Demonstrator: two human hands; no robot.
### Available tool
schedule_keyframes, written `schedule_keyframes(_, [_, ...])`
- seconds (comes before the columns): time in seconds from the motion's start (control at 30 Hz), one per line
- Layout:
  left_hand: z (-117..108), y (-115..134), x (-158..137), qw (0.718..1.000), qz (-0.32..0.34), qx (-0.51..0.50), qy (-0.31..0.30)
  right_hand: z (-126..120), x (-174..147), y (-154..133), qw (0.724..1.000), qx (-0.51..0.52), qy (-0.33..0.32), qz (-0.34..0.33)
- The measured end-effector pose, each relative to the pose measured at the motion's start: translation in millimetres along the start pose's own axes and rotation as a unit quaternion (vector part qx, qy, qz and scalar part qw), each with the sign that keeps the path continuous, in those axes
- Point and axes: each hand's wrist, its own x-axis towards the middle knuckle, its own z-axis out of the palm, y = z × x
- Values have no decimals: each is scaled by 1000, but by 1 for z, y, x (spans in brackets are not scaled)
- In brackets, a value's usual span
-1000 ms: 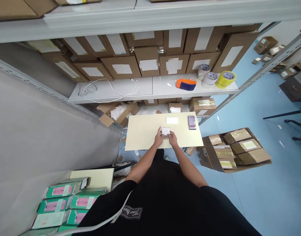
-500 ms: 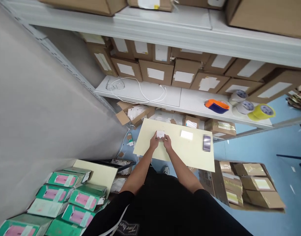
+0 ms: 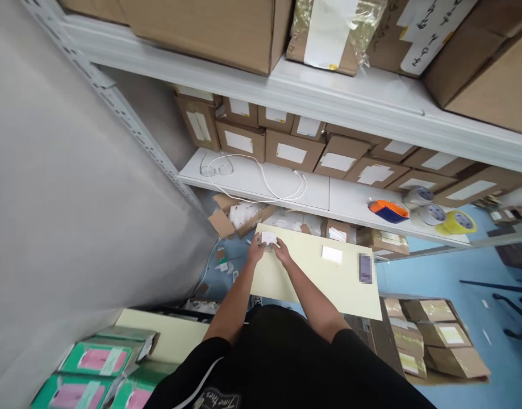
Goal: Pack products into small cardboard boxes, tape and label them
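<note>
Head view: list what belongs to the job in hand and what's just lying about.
Job in hand:
small white item, held by left hand and right hand
pale table beneath

Apparently lying about:
white rectangle, possibly related
pixelated device
orange-and-blue item
glasses
white cable
yellow tape roll

Cream tabletop [image 3: 339,287]: white flat piece [image 3: 332,254]; dark phone-like slab [image 3: 365,268] near right end.
</note>
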Motion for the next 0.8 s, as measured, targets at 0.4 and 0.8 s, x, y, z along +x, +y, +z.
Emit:
schedule_keyframes(0.4, [9, 60, -8, 951, 284, 120, -39, -219, -60, -33, 954, -78, 264, -122])
schedule_keyframes(0.8, [43, 150, -52, 938, 287, 108, -160, -447, 15, -158, 855, -337, 330, -212])
